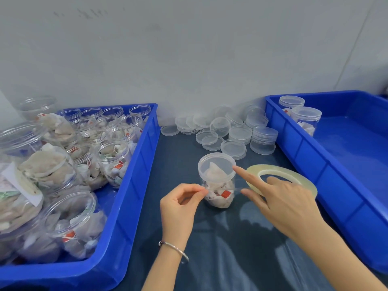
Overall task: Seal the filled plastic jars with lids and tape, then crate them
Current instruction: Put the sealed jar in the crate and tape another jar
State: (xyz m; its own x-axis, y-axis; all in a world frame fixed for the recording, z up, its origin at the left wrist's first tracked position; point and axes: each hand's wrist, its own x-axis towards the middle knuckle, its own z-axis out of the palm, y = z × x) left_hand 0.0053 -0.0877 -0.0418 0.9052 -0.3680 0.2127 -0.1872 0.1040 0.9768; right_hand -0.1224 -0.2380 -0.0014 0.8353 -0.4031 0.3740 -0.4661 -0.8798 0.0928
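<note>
Clear tape [237, 189] is getting stretched across the jar [218, 185], left hand [180, 204] pinching its end, right hand [281, 198] gripping the roll [294, 175] with forefinger out on the lid [216, 164], so wrapping the seam probably comes next.

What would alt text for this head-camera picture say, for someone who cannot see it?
Two hands stretch clear tape beside a lidded jar on a dark table: the left hand pinches the tape end, the right hand holds the tape roll. Loose lids lie behind, between a left crate of open filled jars and a right crate holding two lidded ones.
</note>
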